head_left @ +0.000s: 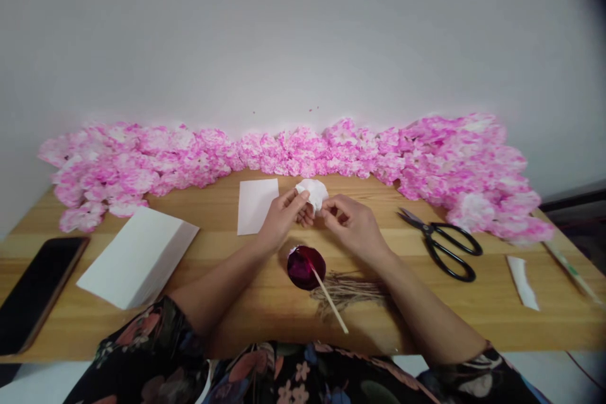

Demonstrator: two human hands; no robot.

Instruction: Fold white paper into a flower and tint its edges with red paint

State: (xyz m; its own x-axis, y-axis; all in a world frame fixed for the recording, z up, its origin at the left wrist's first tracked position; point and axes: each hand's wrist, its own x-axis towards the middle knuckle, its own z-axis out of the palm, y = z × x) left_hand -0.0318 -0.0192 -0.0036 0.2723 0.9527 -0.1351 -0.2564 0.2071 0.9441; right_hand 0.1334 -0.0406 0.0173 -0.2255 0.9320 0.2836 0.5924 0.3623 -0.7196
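Note:
Both of my hands meet over the middle of the table around a small white paper flower [313, 192]. My left hand [290, 208] pinches its left side between thumb and fingers. My right hand [349, 222] has its fingertips closed at the flower's lower right edge; whether a thin piece sits in them I cannot make out. Just below my hands stands a small round dish of dark magenta liquid [298, 270], with a wooden stick [331, 303] leaning out of it. A bundle of brown twine strands [355, 290] lies beside the dish, partly under my right forearm.
Pink and white paper flowers [303, 150] line the wall side. White square sheets [257, 205] and a larger white paper stack [137, 259] lie left, near a phone [40, 293]. Black-handled scissors [442, 243], a white strip [522, 283] and a thin stick [572, 273] lie right.

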